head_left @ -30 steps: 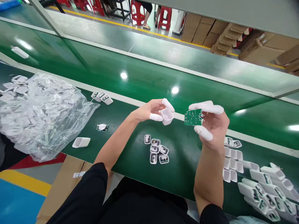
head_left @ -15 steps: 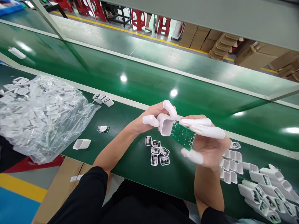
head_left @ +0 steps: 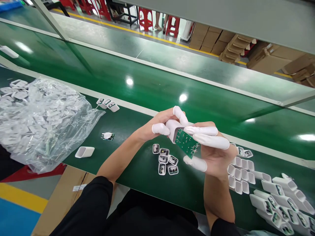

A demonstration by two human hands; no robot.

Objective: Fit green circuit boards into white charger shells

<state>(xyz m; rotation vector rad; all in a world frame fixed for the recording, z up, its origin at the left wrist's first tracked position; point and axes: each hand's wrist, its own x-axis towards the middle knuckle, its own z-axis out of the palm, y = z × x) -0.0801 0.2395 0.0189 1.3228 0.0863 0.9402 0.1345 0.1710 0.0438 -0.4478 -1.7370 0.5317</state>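
My left hand (head_left: 159, 123), with white finger cots on its fingertips, grips a white plastic housing (head_left: 171, 129) whose open end faces right. Between the covered fingers and thumb of my right hand (head_left: 213, 146) is a green circuit board (head_left: 187, 143), solder side toward me. The board's left end sits at the mouth of the housing, overlapping its opening; how deep it reaches inside I cannot tell. Below the hands, several housings with parts inside (head_left: 163, 159) stand grouped on the green bench (head_left: 137, 177).
A clear bag of white plastic parts (head_left: 54, 121) lies at left. Near it are a loose circuit board (head_left: 107, 136) and a lone housing (head_left: 85, 151). Rows of housings (head_left: 238, 173) and a pile of board-filled ones (head_left: 278, 209) occupy the right. A pale rail (head_left: 133, 106) runs behind.
My right hand has moved left with the circuit board, bringing its end from beside the housing into the mouth. My left hand keeps hold of the housing nearly in place.
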